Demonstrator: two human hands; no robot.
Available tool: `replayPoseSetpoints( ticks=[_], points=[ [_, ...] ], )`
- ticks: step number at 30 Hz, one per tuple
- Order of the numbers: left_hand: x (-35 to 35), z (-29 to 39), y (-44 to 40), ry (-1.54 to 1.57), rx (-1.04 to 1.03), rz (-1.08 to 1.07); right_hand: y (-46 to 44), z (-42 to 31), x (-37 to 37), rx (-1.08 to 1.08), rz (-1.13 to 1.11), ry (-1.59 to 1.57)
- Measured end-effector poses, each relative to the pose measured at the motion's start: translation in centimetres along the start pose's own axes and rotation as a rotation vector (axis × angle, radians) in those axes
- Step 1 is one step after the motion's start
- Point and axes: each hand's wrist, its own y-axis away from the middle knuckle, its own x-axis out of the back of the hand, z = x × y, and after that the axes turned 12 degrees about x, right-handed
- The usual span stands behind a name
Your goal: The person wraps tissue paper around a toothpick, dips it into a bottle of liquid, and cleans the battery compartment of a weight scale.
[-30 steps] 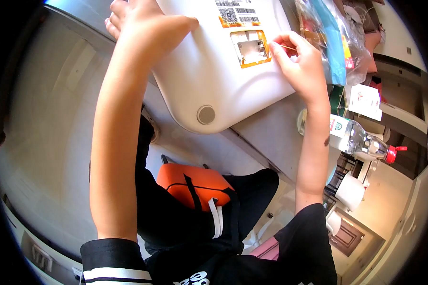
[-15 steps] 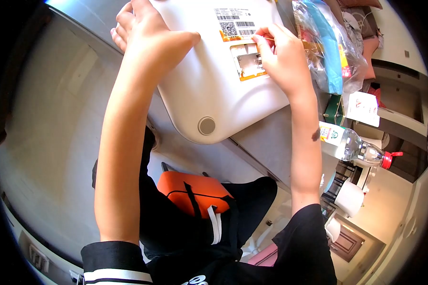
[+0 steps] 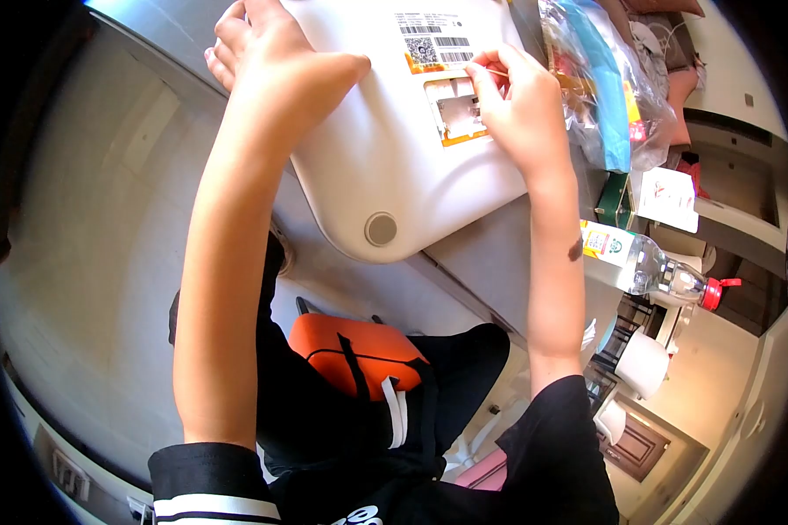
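A white bathroom scale (image 3: 429,201), by its look, lies underside up on the table, with a round grey foot (image 3: 380,229) near its rounded corner. Its printed label (image 3: 433,39) sits above an open battery compartment (image 3: 460,118) with orange-brown edges. My left hand (image 3: 280,57) is closed on the scale's left edge, thumb across the white surface. At the compartment's upper right, my right hand (image 3: 521,92) pinches a thin stick (image 3: 497,72); its tip is too small to make out.
Right of the scale lie clear plastic bags with a blue strip (image 3: 606,87), a green box (image 3: 615,199) and a white card (image 3: 668,199). A clear bottle with a red cap (image 3: 652,267) is beside my right forearm. An orange case (image 3: 355,354) rests at my lap.
My right forearm has shifted slightly left, and the right fingers have moved very slightly at the compartment's corner. My left hand keeps its place on the scale.
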Motion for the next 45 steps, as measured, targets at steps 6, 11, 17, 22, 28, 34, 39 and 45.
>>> replayPoseSetpoints(
  ticks=[6, 11, 17, 22, 28, 34, 39, 45],
  points=[
    [0.1, 0.2, 0.4, 0.008, -0.019, 0.006, 0.1, -0.6, 0.0, -0.062, -0.003, -0.046],
    [0.3, 1.0, 1.1, -0.009, -0.036, 0.029, 0.6, -1.0, -0.1, -0.050, -0.024, -0.015],
    [0.1, 1.3, 1.5, -0.021, -0.031, 0.092, 1.0, -2.9, -0.9, 0.019, -0.023, -0.031],
    [0.2, 0.4, 0.9, 0.049, -0.122, 0.037, 1.1, -2.4, -1.1, -0.048, 0.029, -0.018],
    [0.1, -0.6, -0.4, 0.114, -0.036, -0.053, 1.2, -2.1, -1.0, -0.073, 0.033, 0.023],
    [0.1, -0.5, -0.4, 0.099, -0.031, -0.063, 1.2, -3.6, -1.8, -0.050, 0.056, -0.077],
    [0.2, -0.6, -0.4, 0.092, -0.030, -0.059, 1.2, -3.7, -1.5, -0.053, 0.091, -0.078],
    [0.1, -0.5, -0.5, 0.099, -0.021, -0.071, 0.7, -3.7, -0.6, -0.054, 0.098, -0.094]
  ],
)
